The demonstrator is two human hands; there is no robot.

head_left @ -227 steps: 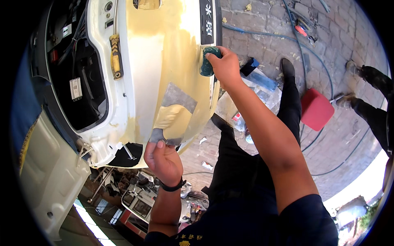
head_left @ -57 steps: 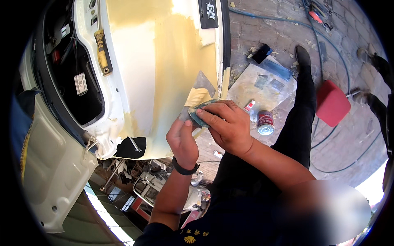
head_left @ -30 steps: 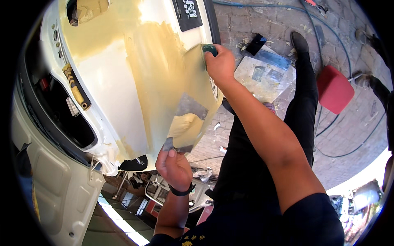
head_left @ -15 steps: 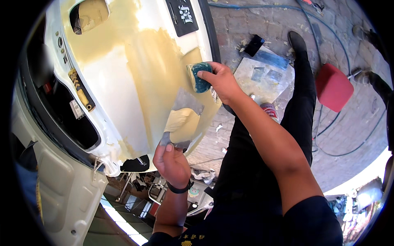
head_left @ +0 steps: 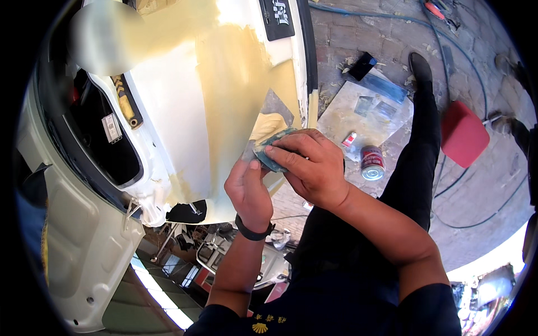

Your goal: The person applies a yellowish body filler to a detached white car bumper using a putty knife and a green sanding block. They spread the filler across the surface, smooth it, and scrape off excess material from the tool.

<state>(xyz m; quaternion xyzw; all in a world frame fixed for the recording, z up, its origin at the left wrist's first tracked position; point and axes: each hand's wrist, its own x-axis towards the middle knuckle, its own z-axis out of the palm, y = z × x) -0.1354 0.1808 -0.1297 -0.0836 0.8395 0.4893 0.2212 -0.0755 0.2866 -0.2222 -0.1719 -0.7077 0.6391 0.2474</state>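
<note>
Paste (head_left: 268, 125), pale yellow, sits on a grey plate (head_left: 279, 105) gripped by the left hand (head_left: 247, 191); the right hand (head_left: 320, 168) clasps a green pad (head_left: 269, 155) over it.

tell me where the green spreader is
Near the middle of the head view, the green spreader is in the right hand, over the lower part of the grey sheet that the left hand holds.
</note>
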